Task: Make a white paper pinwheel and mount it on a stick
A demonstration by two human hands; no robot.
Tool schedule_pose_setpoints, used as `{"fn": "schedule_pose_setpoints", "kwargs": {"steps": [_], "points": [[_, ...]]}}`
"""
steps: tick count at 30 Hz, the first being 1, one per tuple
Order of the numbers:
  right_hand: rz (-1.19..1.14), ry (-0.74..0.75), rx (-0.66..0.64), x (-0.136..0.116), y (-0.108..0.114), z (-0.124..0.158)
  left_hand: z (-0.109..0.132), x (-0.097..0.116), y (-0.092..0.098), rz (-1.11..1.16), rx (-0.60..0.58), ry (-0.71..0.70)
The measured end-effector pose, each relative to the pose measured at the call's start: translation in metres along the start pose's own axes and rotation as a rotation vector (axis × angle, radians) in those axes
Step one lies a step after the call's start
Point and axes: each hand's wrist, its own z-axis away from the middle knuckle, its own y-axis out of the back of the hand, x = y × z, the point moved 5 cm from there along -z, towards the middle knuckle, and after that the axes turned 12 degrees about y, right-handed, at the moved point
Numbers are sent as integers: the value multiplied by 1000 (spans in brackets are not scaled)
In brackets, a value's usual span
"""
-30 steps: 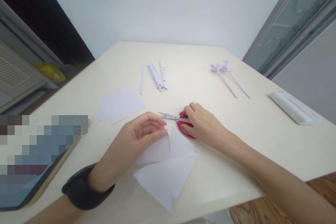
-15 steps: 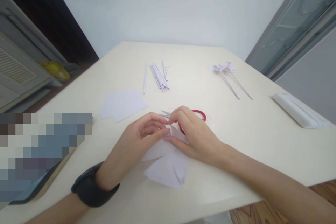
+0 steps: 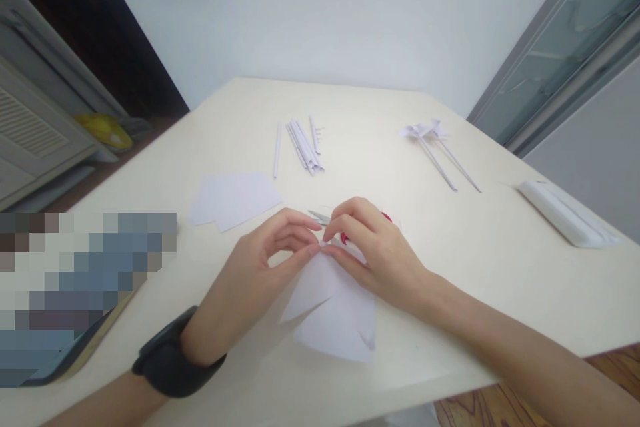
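Between both hands is a white sheet of paper (image 3: 335, 327) with slits cut in from its corners. My left hand (image 3: 275, 247), with a black band on the wrist, pinches the paper's far corner between thumb and fingers. Close beside it, my right hand (image 3: 375, 253) pinches the same corner, its fingertips nearly meeting the left ones. Red-handled scissors (image 3: 320, 217) lie just beyond, their blades pointing left and their handles mostly hidden behind my right hand.
Square paper sheets (image 3: 235, 197) lie at the left. Rolled paper sticks (image 3: 304, 147) are bundled farther back. Two paper pinwheels (image 3: 425, 130) on sticks rest at the back right, and a white plastic-wrapped pack (image 3: 565, 213) sits at the right edge. A blurred-out item (image 3: 85, 293) is at near left.
The cut paper has swung slightly to the right and lies flatter. My right hand's fingers have shifted, covering more of the scissors' red handles.
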Motion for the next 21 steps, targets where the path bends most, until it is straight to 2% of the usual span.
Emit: {"fn": "schedule_pose_setpoints", "kwargs": {"steps": [7, 11, 14, 18, 21], "points": [[-257, -145, 54, 8, -1, 1, 4, 4, -1, -74, 1, -11], [-415, -255, 80, 15, 0, 1, 2, 2, -6, 2, -96, 17], [-515, -296, 101, 17, 2, 0, 2, -5, -12, 58, -202, 122], [-555, -276, 121, 16, 6, -2, 4, -14, -15, 14, -261, 261], [-461, -162, 141, 12, 13, -4, 3, -12, -13, 34, -293, 301]]}}
